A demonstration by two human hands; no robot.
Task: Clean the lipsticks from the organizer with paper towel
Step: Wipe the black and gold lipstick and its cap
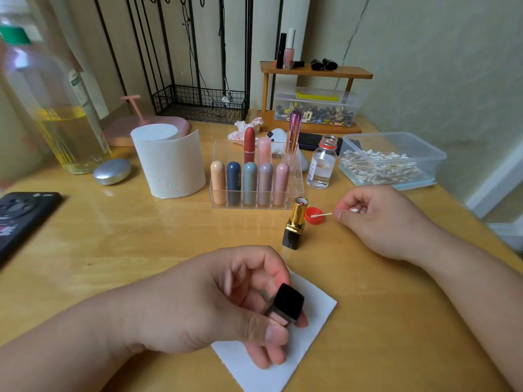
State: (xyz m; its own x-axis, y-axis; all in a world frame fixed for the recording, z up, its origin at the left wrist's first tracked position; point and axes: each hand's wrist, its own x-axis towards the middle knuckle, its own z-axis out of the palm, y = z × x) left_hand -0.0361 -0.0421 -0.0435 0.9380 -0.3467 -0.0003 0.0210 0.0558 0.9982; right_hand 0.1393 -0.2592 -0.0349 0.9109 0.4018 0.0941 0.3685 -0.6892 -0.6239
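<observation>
A clear acrylic organizer (297,188) holds several pastel lipsticks in front and a red, a pink and a metallic one behind. An uncapped black-and-gold lipstick (295,224) stands upright on the table in front of it. My left hand (226,304) grips its black square cap (287,304) above a white paper towel sheet (314,315) lying near the table's front edge. My right hand (379,219) pinches a cotton swab (321,215) whose tip dips into a red bottle cap (313,219).
A paper towel roll (169,162) stands left of the organizer. An open clear bottle (322,162) and a tub of cotton swabs (393,159) sit to the right. A large bottle of yellow liquid (68,131), a silver case (112,171) and a black phone (22,219) lie left.
</observation>
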